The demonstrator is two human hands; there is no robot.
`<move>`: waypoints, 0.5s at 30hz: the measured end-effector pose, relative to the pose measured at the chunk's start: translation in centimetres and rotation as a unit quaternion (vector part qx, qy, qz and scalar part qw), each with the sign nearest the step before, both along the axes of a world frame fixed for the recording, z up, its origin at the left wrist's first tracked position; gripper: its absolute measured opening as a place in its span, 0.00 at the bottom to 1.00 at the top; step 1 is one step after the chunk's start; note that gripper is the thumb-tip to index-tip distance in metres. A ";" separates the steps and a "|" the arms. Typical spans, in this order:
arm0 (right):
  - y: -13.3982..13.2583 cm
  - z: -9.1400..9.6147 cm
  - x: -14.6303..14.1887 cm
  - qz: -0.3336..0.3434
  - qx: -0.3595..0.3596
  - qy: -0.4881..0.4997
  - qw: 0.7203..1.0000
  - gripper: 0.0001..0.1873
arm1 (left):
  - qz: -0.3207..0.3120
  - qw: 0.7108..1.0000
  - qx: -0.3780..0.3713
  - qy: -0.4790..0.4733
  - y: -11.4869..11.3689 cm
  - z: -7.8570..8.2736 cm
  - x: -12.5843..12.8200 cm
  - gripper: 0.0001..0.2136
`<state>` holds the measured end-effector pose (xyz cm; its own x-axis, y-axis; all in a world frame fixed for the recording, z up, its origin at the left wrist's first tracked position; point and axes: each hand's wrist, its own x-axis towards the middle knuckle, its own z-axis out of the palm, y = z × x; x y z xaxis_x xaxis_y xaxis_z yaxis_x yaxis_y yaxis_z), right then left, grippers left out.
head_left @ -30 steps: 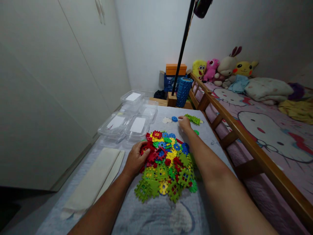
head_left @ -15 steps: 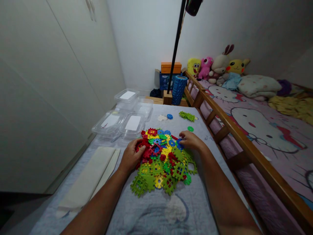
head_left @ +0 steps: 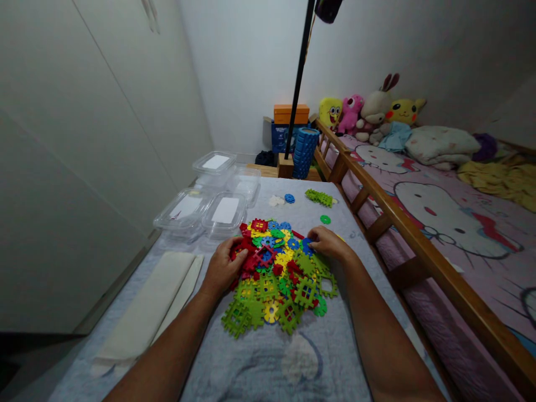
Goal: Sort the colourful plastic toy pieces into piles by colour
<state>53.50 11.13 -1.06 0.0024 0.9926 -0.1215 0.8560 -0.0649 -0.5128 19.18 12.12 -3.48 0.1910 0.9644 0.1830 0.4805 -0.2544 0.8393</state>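
Observation:
A heap of plastic building pieces (head_left: 283, 259) in red, yellow, blue and green lies on the cloth before me. At its left edge my left hand (head_left: 225, 263) is closed around red square interlocking pieces (head_left: 247, 254). My right hand (head_left: 329, 242) is at the upper right edge, fingers curled and thumb against a blue notched disc (head_left: 307, 246). Green lattice squares (head_left: 288, 315) spread along the near side of the heap, with a yellow notched disc (head_left: 271, 311) among them. A bit of yellow (head_left: 340, 237) shows behind my right wrist.
Clear lidded containers (head_left: 224, 215) with white labels stand at the back left. Folded cream cloth (head_left: 146, 307) lies on the left. Farther back are a green stack of pieces (head_left: 319, 197), a blue disc (head_left: 289, 198) and a green disc (head_left: 325, 219). A wooden bed rail (head_left: 381, 226) borders the right.
The view has shifted slightly. My right hand has drawn its fingers in a little, and the bit of yellow has come into sight behind its wrist. My left hand stays on the red pieces.

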 end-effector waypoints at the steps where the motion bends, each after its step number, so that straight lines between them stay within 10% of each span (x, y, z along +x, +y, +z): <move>1: 0.0 0.0 0.0 -0.004 -0.010 0.015 1.000 0.07 | 0.001 1.000 -0.001 0.000 0.0 0.0 0.0 0.21; 9: -0.7 1.2 0.0 -0.050 -0.081 0.245 0.965 0.10 | 0.004 1.000 -0.001 0.001 0.0 0.0 0.0 0.21; 15: 2.3 1.8 -0.4 -0.098 0.028 0.336 0.936 0.12 | 0.003 1.000 -0.002 0.004 0.0 0.3 0.1 0.20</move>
